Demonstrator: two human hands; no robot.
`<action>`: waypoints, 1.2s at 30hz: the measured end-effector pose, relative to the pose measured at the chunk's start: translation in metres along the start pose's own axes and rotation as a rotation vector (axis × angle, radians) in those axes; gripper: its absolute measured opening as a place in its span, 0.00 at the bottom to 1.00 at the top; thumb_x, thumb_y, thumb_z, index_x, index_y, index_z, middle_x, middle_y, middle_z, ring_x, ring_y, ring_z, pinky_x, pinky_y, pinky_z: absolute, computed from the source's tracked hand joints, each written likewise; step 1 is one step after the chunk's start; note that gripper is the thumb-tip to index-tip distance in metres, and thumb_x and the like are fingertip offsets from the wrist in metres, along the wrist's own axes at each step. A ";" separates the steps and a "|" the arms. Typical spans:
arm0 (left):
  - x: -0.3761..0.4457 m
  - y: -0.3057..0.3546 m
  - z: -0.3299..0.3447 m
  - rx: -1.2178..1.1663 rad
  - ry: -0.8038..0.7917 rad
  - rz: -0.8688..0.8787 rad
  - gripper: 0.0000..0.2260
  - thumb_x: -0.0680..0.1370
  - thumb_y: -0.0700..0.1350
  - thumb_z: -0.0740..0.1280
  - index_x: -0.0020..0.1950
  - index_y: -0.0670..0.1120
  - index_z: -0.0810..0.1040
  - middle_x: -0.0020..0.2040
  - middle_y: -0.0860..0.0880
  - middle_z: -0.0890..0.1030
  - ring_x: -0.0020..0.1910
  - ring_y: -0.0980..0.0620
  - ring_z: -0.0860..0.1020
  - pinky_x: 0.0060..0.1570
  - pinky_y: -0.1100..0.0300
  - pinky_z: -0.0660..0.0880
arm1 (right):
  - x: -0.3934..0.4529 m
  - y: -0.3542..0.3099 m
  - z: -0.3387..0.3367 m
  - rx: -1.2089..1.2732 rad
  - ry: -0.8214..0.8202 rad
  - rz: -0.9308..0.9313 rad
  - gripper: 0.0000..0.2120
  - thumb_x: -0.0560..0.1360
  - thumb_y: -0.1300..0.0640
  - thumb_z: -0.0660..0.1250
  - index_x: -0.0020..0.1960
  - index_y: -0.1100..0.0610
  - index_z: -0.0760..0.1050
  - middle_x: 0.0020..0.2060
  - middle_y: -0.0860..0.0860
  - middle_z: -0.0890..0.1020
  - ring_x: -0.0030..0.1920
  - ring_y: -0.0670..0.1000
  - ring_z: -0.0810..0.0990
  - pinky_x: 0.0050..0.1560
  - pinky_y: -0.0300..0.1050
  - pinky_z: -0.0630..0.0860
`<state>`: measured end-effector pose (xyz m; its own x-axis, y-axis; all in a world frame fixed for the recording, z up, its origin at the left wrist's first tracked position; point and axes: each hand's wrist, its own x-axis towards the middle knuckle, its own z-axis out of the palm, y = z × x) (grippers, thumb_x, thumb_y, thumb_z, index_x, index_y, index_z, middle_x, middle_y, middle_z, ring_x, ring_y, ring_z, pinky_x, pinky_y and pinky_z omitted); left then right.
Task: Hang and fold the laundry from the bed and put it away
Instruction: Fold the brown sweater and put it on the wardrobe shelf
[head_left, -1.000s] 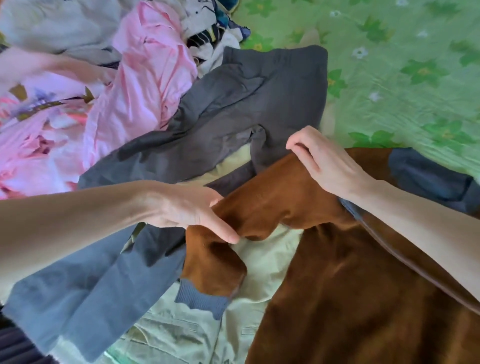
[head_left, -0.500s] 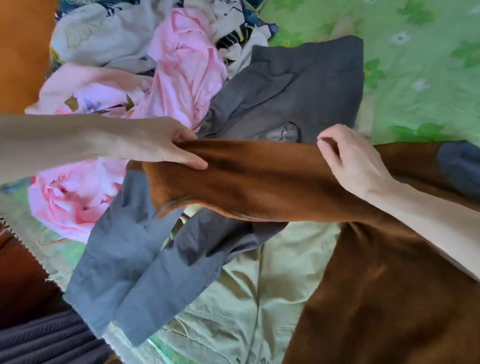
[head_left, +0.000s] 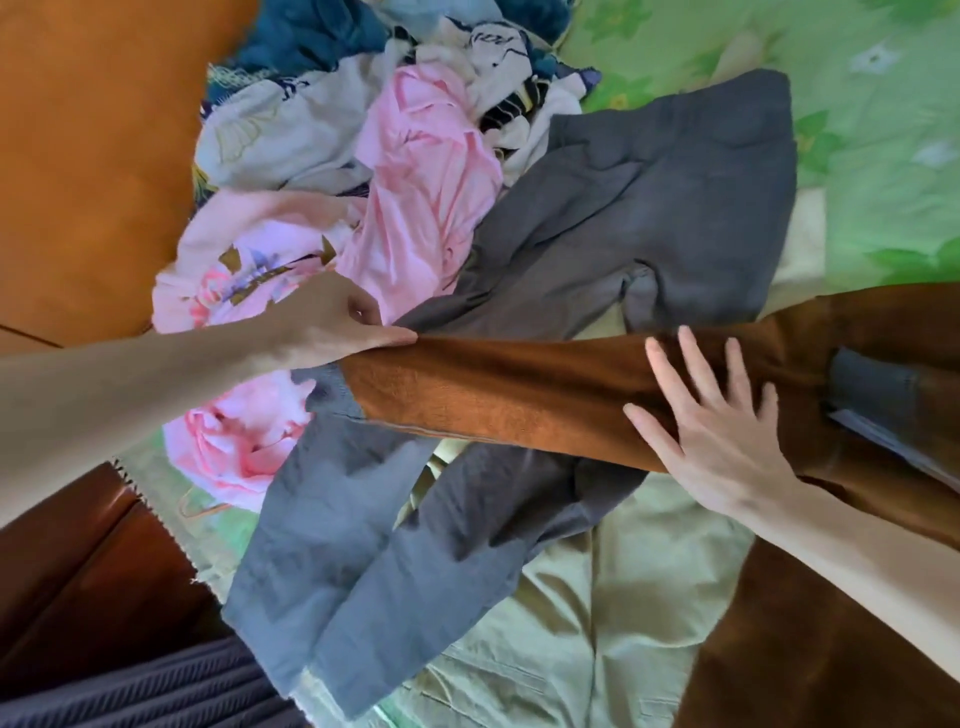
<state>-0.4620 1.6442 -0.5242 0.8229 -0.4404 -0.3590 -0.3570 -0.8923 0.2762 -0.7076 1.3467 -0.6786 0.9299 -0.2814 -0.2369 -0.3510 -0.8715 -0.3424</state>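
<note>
Early in the task: we have only the brown fleece top (head_left: 519, 395) in work on the bed (head_left: 883, 130), nothing folded or hung in view. Left of the brown fleece top a heap waits: pink shirt (head_left: 421, 208), dark grey trousers (head_left: 649, 218), blue-grey trousers (head_left: 363, 561), pale green trousers (head_left: 597, 623). Our left hand (head_left: 332, 327) pinches the sleeve's cuff end, grip pressed together, arm stretched out from the left. Our right hand (head_left: 711, 431) lies flat on the sleeve near the shoulder, fingers spread, pressing it. We judge the sleeve is being pulled straight and smoothed for folding; the whole heap is left.
</note>
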 end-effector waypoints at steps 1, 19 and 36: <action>-0.001 -0.002 -0.001 -0.032 -0.052 -0.017 0.22 0.72 0.62 0.78 0.34 0.43 0.82 0.27 0.51 0.76 0.30 0.59 0.73 0.38 0.64 0.68 | 0.001 -0.001 0.004 -0.001 -0.019 0.055 0.38 0.78 0.27 0.42 0.83 0.38 0.36 0.84 0.45 0.41 0.84 0.62 0.41 0.76 0.76 0.54; -0.025 -0.044 -0.004 -0.365 -0.240 -0.327 0.14 0.73 0.58 0.77 0.48 0.48 0.87 0.45 0.47 0.87 0.47 0.47 0.83 0.48 0.54 0.79 | 0.001 -0.089 0.031 0.072 -0.009 -0.259 0.31 0.81 0.31 0.40 0.83 0.34 0.42 0.85 0.42 0.45 0.84 0.58 0.43 0.80 0.69 0.49; -0.040 0.052 0.029 -0.818 -0.418 -0.217 0.06 0.85 0.42 0.66 0.55 0.46 0.83 0.43 0.48 0.83 0.35 0.56 0.81 0.30 0.64 0.78 | -0.026 -0.112 0.003 0.625 0.102 -0.435 0.55 0.74 0.44 0.77 0.85 0.58 0.45 0.83 0.52 0.58 0.82 0.49 0.59 0.80 0.49 0.62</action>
<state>-0.5261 1.6127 -0.5214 0.5534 -0.4145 -0.7225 0.3366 -0.6821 0.6492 -0.6931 1.4528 -0.6371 0.9934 -0.0275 0.1111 0.0796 -0.5319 -0.8431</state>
